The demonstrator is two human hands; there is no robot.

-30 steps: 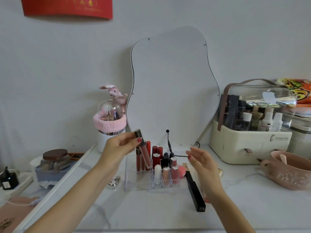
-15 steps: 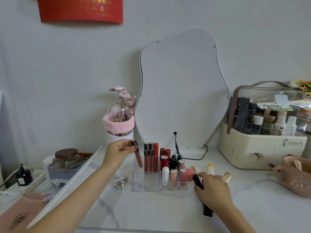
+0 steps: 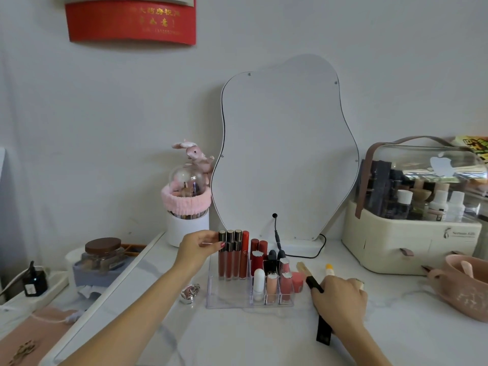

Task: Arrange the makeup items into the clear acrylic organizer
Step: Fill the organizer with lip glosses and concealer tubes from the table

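At the far left, about nine o'clock from my hands, a small dark bottle (image 3: 33, 282) stands on a side shelf, and just to its right sits a glass jar (image 3: 102, 256) with a brown lid. Further right, at roughly eleven o'clock, a white cup (image 3: 187, 225) wears a pink headband, with a glass dome and a pink rabbit figure (image 3: 194, 154) on top. My left hand (image 3: 198, 250) reaches in from the lower left, its fingers closed around the leftmost lip gloss tube (image 3: 222, 253), which stands upright at the left end of the back row in the organizer (image 3: 227, 299). Three more tall tubes stand just beside it, touching or nearly so. A small silver trinket (image 3: 189, 294) lies on the table (image 3: 237, 339) just left of the organizer. To the right in the organizer, red and black lipsticks (image 3: 260, 256) fill the middle slots, with a white stick and pink ones in the front row. The wavy mirror (image 3: 285, 146) leans at twelve o'clock. My right hand (image 3: 339, 302) rests on the table at about four o'clock from the organizer, curled over a long black stick (image 3: 322, 331); how firmly it grips, I cannot tell. A yellow-capped tube (image 3: 329, 269) lies just behind it. At two o'clock stands a cream storage box (image 3: 412, 247), and a pink bowl (image 3: 467, 291) sits at the right edge.
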